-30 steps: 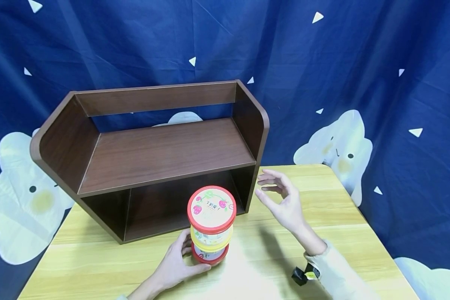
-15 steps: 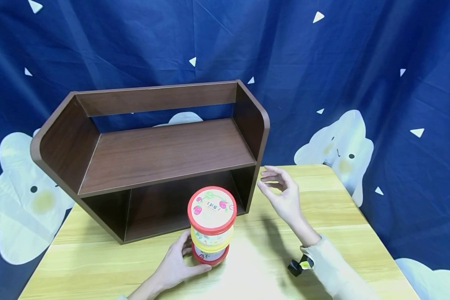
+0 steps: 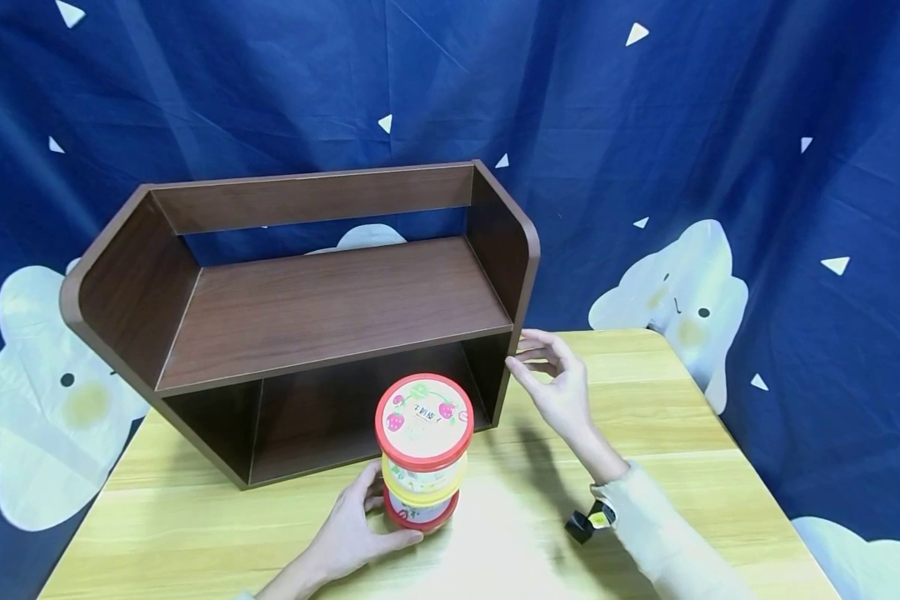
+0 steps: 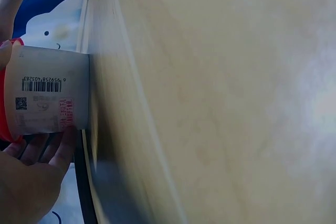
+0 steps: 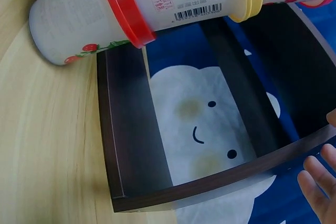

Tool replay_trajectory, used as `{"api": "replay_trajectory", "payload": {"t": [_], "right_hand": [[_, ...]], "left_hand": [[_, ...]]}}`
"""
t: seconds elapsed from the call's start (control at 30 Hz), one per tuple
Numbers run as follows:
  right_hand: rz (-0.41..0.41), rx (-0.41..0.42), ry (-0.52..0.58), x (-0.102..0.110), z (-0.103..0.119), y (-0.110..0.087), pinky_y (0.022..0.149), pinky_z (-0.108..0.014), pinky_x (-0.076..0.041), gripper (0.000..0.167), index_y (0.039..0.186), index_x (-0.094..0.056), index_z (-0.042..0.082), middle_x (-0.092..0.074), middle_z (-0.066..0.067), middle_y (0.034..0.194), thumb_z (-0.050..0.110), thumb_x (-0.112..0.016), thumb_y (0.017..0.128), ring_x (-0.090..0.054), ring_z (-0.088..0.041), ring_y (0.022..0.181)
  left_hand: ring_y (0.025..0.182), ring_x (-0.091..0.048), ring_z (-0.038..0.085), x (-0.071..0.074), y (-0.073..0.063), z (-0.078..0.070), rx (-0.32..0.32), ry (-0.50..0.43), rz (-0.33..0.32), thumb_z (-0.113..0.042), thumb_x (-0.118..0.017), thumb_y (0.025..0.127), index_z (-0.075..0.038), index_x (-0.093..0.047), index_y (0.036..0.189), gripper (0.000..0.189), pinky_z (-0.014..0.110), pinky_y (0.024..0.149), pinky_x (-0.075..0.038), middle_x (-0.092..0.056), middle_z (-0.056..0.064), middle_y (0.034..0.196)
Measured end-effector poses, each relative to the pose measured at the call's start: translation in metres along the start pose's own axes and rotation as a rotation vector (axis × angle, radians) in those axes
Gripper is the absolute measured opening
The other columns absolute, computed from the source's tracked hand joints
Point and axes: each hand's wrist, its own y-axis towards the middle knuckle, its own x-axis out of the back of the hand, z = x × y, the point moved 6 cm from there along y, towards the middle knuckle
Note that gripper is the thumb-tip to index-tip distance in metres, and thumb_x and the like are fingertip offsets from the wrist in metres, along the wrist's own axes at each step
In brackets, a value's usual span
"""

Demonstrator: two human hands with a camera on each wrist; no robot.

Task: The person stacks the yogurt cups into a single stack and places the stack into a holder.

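Note:
Three round tubs (image 3: 422, 477) stand stacked on the table, with red, yellow and red lids; strawberries decorate the top lid (image 3: 424, 419). My left hand (image 3: 350, 533) grips the lowest tub, thumb in front and fingers round its left side. In the left wrist view the fingers of that hand (image 4: 37, 177) lie along a pale tub (image 4: 50, 90) with a barcode. My right hand (image 3: 558, 387) holds nothing, its fingers loosely bent at the outer right side of a dark brown shelf (image 3: 337, 312). The right wrist view shows its fingertips (image 5: 316, 174) close to the shelf's edge.
The two-level shelf stands on a light wooden table (image 3: 645, 408), directly behind the stack. A blue curtain (image 3: 690, 108) with white clouds and triangles hangs at the back. A small black device (image 3: 587, 522) is worn at the right wrist.
My right hand has moved slightly up, then left to the shelf's right side panel. The left hand and the stacked tubs have stayed in place.

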Motion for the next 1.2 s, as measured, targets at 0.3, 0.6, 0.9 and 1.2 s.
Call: {"api": "replay_trajectory", "payload": {"t": [0.3,0.6,0.9,1.2], "right_hand": [[-0.002,-0.001,-0.022,-0.004,-0.001,0.001,0.081,-0.015,-0.061,0.039,0.122,-0.068,-0.004,-0.074,-0.025,0.109,-0.007,-0.079,0.086,-0.071,0.001,0.086],[-0.001,0.001,-0.033,-0.008,-0.003,0.002,0.08,-0.018,-0.061,0.035,0.12,-0.069,-0.005,-0.074,-0.027,0.108,-0.007,-0.079,0.087,-0.07,0.002,0.084],[0.004,-0.005,-0.033,-0.007,-0.003,0.001,0.08,-0.016,-0.06,0.034,0.12,-0.069,-0.005,-0.075,-0.027,0.108,-0.006,-0.079,0.087,-0.07,0.001,0.084],[0.001,-0.006,-0.031,-0.005,-0.002,0.0,0.079,-0.015,-0.06,0.034,0.12,-0.069,-0.005,-0.074,-0.027,0.106,-0.007,-0.078,0.087,-0.069,0.002,0.083]], "left_hand": [[0.129,-0.065,0.029,0.001,-0.003,-0.002,0.002,0.021,-0.004,-0.031,-0.098,0.074,-0.013,-0.047,0.147,0.091,0.018,0.104,-0.056,-0.065,0.009,0.139],[0.124,-0.068,0.023,0.005,-0.008,-0.008,0.009,-0.008,-0.003,-0.029,-0.098,0.074,-0.016,-0.047,0.146,0.09,0.018,0.102,-0.057,-0.065,0.008,0.139],[0.12,-0.063,0.009,0.017,-0.015,-0.035,-0.104,0.006,-0.009,-0.026,-0.098,0.073,-0.021,-0.051,0.14,0.082,0.024,0.103,-0.06,-0.066,0.002,0.132],[0.116,-0.064,0.009,0.024,-0.019,-0.058,-0.092,0.03,-0.006,-0.026,-0.098,0.073,-0.025,-0.053,0.137,0.077,0.025,0.1,-0.061,-0.067,-0.003,0.127]]}}
